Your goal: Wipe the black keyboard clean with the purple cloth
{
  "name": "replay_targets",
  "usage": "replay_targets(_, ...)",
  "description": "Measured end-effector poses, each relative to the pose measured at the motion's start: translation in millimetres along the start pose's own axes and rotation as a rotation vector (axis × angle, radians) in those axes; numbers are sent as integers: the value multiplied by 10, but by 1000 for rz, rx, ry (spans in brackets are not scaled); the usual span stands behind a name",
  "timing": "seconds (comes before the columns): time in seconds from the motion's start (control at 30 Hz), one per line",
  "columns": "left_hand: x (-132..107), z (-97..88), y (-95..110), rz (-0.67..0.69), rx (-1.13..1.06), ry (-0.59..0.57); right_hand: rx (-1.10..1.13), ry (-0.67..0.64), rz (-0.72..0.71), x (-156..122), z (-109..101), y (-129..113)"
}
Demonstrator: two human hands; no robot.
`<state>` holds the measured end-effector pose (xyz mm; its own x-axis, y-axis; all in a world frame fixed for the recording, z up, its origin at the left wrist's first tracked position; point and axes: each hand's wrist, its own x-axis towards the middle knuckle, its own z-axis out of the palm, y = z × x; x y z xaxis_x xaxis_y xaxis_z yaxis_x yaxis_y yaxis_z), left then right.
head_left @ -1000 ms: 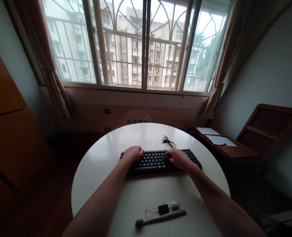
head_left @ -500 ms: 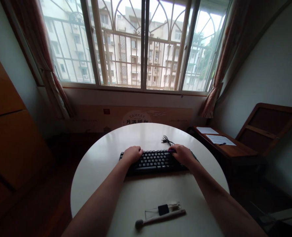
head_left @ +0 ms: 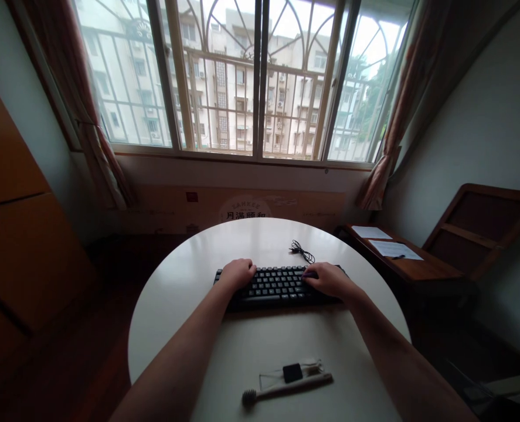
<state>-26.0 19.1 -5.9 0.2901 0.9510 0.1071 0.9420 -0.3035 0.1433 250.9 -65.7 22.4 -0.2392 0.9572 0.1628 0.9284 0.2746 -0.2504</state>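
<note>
A black keyboard (head_left: pixel 277 284) lies flat on a round white table, its cable (head_left: pixel 302 252) bundled behind it. My left hand (head_left: pixel 238 274) is closed over the keyboard's left end, fingers curled at its far edge and partly hidden. Over the right-hand keys, my right hand (head_left: pixel 328 278) pinches a small dark purple object (head_left: pixel 311 274); most of it is covered by the fingers. Close to me on the table are a toothbrush (head_left: pixel 288 389) with dark bristles and, just behind it, a small tool with a black square piece (head_left: pixel 292 373) and a thin wire loop.
The round white table (head_left: pixel 167 328) fills the middle. To the right stands a wooden chair (head_left: pixel 435 261) with papers (head_left: pixel 395 249) and a pen on its seat. A long printed box (head_left: pixel 163 205) lies below the window, and an orange cabinet (head_left: pixel 17 252) stands left.
My right hand has shifted slightly down and towards me over the keys with the purple object. My left hand stays on the keyboard's left end. The view has moved a little.
</note>
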Motion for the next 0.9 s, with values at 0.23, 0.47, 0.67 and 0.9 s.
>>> replay_targets(0.23, -8, -20, 10, 5, 0, -1, 36, -53, -42, -18, -12, -115)
replay_targets(0.47, -9, -7, 8, -7, -11, -7, 125, -110, 65, -6, -58, 10)
replay_targets(0.67, -8, -9, 4, 8, 11, -1, 71, -81, 35, -10, -20, -34)
replay_targets(0.9, -5, -6, 9, 2, 10, -2, 124, -95, 23, -13, -33, -66)
